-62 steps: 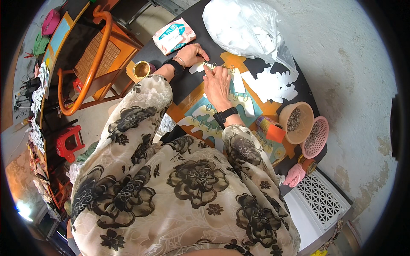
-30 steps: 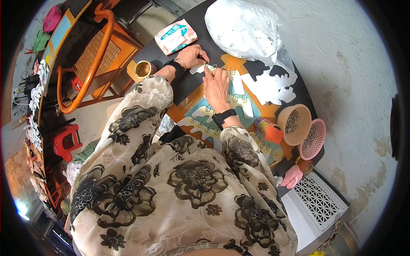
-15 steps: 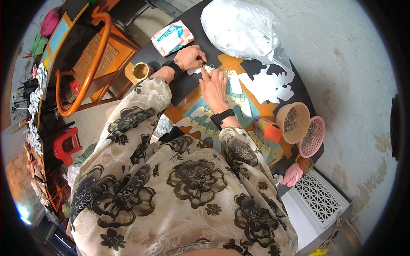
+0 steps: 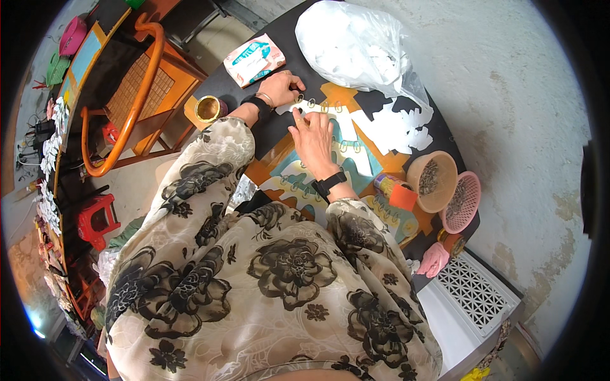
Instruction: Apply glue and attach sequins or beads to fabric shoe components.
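Observation:
My left hand (image 4: 279,87) is at the left end of a white paper strip (image 4: 323,113), its fingers bent together beside a metal ring clip (image 4: 298,99). Whatever its fingertips hold is too small to make out. Just below the strip's edge, my right hand (image 4: 312,141) lies with its fingers partly apart and the index finger stretched toward the left hand. Several gold-coloured wire clips stand along the strip's upper edge. Beneath my right hand, white scalloped paper pieces with more clips (image 4: 351,147) rest on a blue-green and orange taped board (image 4: 279,159).
A tissue pack (image 4: 255,60) and an open tin (image 4: 208,109) stand at the left. A plastic bag of white pieces (image 4: 356,47) and loose white cut-outs (image 4: 397,129) lie beyond. At right are a beige bowl (image 4: 416,170) and a pink basket (image 4: 467,213) of small metal parts.
My right hand has drawn slightly back toward me and left. More of the strip's left end and its clips now shows between my hands. The left hand's fingers have shifted a little.

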Demonstrator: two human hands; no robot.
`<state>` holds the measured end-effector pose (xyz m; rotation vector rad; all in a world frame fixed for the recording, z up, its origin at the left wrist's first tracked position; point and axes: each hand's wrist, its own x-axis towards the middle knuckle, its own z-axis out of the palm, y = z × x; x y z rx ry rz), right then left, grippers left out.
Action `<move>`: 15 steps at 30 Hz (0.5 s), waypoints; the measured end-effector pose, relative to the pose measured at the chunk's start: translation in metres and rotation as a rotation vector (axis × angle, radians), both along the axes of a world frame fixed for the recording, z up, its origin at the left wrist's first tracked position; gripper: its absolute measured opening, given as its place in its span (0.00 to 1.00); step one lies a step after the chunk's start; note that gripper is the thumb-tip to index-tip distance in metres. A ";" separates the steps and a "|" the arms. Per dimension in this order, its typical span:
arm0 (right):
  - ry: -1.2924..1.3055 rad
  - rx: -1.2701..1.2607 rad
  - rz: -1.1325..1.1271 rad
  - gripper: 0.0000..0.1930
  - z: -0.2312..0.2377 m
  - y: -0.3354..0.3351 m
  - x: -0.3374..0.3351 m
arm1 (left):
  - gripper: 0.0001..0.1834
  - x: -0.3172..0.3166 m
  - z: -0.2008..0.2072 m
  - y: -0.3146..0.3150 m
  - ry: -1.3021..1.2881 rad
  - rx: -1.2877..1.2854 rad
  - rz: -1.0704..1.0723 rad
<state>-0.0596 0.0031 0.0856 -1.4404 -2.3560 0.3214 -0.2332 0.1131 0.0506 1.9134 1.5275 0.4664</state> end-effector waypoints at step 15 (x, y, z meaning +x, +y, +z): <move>1.235 -0.693 0.202 0.15 0.121 -0.106 0.052 | 0.11 -0.022 0.036 -0.114 -0.728 -0.440 0.261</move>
